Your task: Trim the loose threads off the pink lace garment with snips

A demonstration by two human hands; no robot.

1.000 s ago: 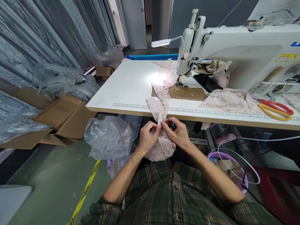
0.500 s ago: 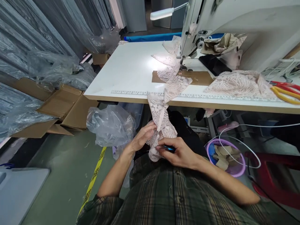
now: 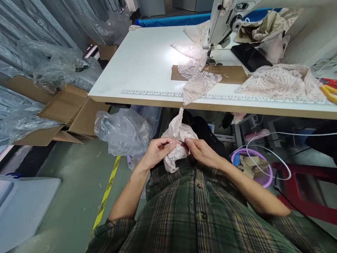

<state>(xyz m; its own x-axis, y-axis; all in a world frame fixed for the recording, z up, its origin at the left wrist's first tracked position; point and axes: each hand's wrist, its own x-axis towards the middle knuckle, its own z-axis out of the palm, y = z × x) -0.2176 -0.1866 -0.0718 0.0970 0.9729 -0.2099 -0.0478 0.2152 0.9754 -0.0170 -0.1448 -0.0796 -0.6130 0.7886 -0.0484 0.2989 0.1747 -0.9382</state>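
Above my lap, my left hand is closed with thumb and fingers pinching a bunched piece of pale pink lace. My right hand is closed at the lace's right side; a thin dark tip, which looks like thread snips, shows between its fingers and the lace, the rest hidden. More lace pieces run in a chain from the sewing machine down to the table's front edge. At that edge the chain comes close to the upper corner of the lace I hold; whether a thread joins them, I cannot tell.
The white table has a ruler strip along its front. A lace pile, a black phone-like slab and yellow-and-red-handled scissors lie at right. Below are plastic bags, a cardboard box, a purple basket and a red stool.
The lace in my hands has come away from the table edge and is bunched lower. My left hand has gone from lying flat to pinching; my right hand has shifted up. The view has tilted down.
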